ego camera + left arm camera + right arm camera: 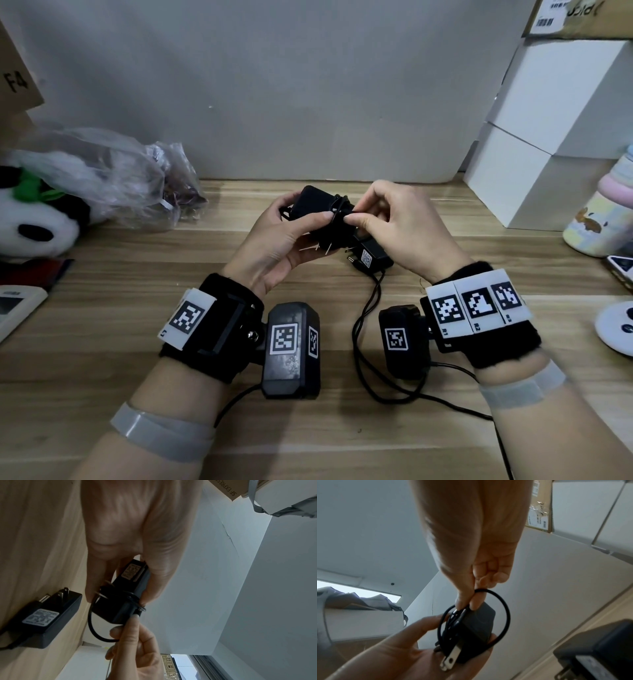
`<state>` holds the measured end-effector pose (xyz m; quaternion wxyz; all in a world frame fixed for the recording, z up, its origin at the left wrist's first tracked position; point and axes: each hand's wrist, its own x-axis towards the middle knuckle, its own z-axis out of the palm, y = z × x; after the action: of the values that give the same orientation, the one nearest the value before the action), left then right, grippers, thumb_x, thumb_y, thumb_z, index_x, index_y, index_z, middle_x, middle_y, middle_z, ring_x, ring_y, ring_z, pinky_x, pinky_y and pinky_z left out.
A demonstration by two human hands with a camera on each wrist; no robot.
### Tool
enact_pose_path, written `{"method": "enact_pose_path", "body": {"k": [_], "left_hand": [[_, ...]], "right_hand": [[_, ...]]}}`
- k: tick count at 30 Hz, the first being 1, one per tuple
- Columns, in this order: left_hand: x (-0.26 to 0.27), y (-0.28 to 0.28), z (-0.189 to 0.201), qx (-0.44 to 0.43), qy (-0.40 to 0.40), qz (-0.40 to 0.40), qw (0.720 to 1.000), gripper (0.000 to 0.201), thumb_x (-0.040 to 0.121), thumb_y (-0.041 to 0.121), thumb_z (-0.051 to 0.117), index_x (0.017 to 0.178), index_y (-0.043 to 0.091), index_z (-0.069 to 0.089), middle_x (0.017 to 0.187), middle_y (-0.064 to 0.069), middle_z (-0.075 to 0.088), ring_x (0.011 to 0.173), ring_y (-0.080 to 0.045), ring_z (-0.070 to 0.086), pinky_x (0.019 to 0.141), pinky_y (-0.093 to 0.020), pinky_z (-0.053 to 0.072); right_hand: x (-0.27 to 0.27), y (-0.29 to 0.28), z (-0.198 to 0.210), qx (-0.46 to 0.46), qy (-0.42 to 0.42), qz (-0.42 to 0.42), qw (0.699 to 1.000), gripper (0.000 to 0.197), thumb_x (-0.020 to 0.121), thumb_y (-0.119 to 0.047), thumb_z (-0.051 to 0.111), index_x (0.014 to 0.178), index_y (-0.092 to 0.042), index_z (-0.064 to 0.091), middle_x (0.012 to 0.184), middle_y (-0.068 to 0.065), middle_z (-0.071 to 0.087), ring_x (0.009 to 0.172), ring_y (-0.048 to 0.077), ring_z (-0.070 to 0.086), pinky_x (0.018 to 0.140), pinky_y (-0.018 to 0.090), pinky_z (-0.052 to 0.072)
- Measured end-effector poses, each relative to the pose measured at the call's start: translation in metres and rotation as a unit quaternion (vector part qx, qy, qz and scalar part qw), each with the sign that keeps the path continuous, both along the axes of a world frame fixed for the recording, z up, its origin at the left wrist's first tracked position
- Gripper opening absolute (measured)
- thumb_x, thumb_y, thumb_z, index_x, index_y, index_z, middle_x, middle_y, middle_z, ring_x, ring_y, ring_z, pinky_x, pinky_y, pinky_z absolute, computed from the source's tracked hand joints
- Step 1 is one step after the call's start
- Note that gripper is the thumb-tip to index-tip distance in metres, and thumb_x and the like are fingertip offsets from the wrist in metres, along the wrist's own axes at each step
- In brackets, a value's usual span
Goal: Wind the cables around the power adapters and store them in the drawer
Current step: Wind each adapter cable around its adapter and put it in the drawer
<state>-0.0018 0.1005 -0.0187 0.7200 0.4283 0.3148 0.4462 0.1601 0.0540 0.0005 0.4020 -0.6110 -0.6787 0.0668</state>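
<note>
My left hand (294,226) grips a black power adapter (318,205) above the wooden table, thumb over the cable turns wound round its body (120,609). Its metal prongs (448,661) point toward my palm. My right hand (359,219) pinches the thin black cable (503,609) between thumb and forefinger against the adapter; a loose loop hangs beside it. A second black adapter (371,258) with a white label lies on the table (137,274) just below my hands (44,620), its cable (363,329) trailing unwound toward me.
A panda plush (37,219) and a crumpled plastic bag (113,174) sit at the left. White boxes (548,144) stack at the right, with a pastel bottle (603,219) and a round white object (616,325) near the right edge. No drawer is in view.
</note>
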Motion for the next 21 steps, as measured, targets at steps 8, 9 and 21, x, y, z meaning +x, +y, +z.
{"method": "enact_pose_path", "body": {"k": [8, 9, 21], "left_hand": [[-0.002, 0.001, 0.001, -0.001, -0.023, -0.021, 1.000, 0.055, 0.080, -0.005, 0.063, 0.131, 0.006, 0.045, 0.119, -0.021, 0.059, 0.093, -0.038, 0.066, 0.080, -0.055, 0.054], [-0.003, 0.001, 0.001, 0.001, -0.025, -0.025, 0.999, 0.054, 0.080, -0.005, 0.062, 0.131, 0.005, 0.045, 0.121, -0.022, 0.058, 0.095, -0.040, 0.065, 0.080, -0.056, 0.054], [0.006, -0.005, -0.004, 0.000, -0.007, -0.016, 1.000, 0.064, 0.072, -0.007, 0.066, 0.131, 0.009, 0.046, 0.099, -0.012, 0.064, 0.079, -0.031, 0.066, 0.078, -0.052, 0.055]], "right_hand": [[-0.003, -0.003, 0.005, 0.009, 0.054, 0.022, 0.998, 0.017, 0.082, -0.021, 0.071, 0.071, -0.023, 0.057, 0.063, -0.005, 0.065, 0.063, 0.018, 0.064, 0.064, 0.031, 0.049], [-0.002, -0.004, 0.006, 0.008, 0.056, 0.024, 0.998, 0.017, 0.081, -0.021, 0.071, 0.072, -0.022, 0.057, 0.063, -0.005, 0.065, 0.063, 0.018, 0.064, 0.063, 0.029, 0.048], [0.006, -0.009, 0.010, -0.057, 0.026, 0.038, 0.997, 0.022, 0.083, -0.019, 0.069, 0.069, -0.024, 0.052, 0.061, -0.010, 0.050, 0.053, 0.003, 0.040, 0.053, 0.014, 0.035]]}}
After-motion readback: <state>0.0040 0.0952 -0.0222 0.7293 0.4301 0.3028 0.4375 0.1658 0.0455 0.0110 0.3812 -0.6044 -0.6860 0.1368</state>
